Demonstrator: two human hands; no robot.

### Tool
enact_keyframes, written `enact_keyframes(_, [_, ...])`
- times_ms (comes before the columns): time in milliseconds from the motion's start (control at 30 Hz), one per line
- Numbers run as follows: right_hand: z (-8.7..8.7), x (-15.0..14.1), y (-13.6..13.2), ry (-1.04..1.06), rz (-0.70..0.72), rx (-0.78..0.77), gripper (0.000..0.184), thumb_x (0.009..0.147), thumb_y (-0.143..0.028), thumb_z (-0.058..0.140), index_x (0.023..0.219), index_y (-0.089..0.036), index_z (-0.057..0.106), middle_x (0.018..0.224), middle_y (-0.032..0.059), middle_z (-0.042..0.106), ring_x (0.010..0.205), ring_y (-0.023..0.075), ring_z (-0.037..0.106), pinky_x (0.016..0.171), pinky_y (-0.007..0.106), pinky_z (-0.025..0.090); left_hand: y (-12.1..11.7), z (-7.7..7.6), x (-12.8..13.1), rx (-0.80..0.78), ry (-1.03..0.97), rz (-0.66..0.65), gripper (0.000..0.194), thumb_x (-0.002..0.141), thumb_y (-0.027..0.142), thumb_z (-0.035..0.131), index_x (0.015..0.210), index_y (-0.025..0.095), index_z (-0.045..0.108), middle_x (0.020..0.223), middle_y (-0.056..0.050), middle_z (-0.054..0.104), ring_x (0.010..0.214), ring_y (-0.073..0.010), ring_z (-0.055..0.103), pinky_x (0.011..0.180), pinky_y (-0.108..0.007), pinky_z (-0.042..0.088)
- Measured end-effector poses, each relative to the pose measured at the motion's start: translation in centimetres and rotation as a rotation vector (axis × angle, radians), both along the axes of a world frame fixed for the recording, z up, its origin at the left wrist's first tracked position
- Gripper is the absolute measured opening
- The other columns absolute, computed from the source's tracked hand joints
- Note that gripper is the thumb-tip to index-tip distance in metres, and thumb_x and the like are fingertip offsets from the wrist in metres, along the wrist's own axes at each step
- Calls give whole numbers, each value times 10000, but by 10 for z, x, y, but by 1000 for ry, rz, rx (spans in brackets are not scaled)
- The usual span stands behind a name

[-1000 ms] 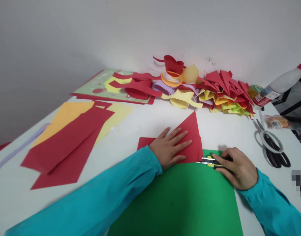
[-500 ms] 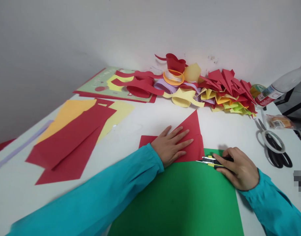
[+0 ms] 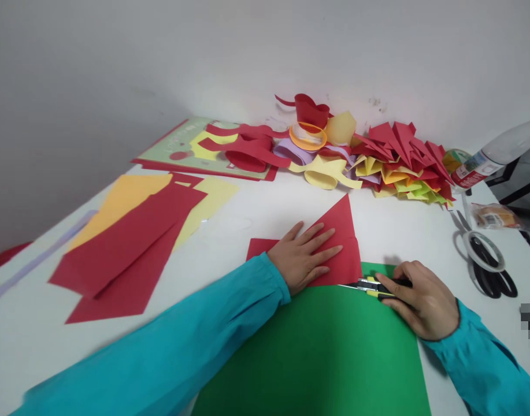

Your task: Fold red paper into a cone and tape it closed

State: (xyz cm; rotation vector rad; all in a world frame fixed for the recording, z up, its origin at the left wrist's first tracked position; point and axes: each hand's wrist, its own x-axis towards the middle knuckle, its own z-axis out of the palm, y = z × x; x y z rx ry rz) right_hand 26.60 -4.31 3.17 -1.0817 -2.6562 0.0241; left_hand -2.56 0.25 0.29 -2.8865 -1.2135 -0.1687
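Observation:
My left hand (image 3: 304,257) lies flat with fingers spread on a folded piece of red paper (image 3: 343,222). A black and yellow utility knife (image 3: 373,287) is gripped in my right hand (image 3: 425,300). Its thin blade points left along the red paper's lower right edge; whether it is inside the fold I cannot tell. Below both hands a large green sheet (image 3: 334,358) spreads over the white table. Part of the red paper is hidden by my left hand.
To the left lie red paper sheets (image 3: 130,254) over orange and yellow ones. Along the wall are curled paper shapes (image 3: 249,153) and a pile of folded paper (image 3: 403,162). At right are a bottle (image 3: 499,150), a tape roll (image 3: 501,260) and black-handled scissors (image 3: 494,283).
The knife's blade tip reaches slightly further left along the red paper's lower edge. My left hand stays in place on the paper. The whole view has shifted a little.

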Motion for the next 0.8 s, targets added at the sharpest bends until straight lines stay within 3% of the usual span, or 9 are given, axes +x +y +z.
enact_keyframes(800, [5, -16, -8, -52, -18, 39, 371, 877, -330, 447, 1187, -173, 578, 855, 104, 504, 766, 208, 468, 635, 355, 445, -1, 1, 0, 9, -1, 0, 474, 929, 471, 191, 1376, 344, 283, 1484, -18, 244, 1362, -249, 181, 1078, -496, 97])
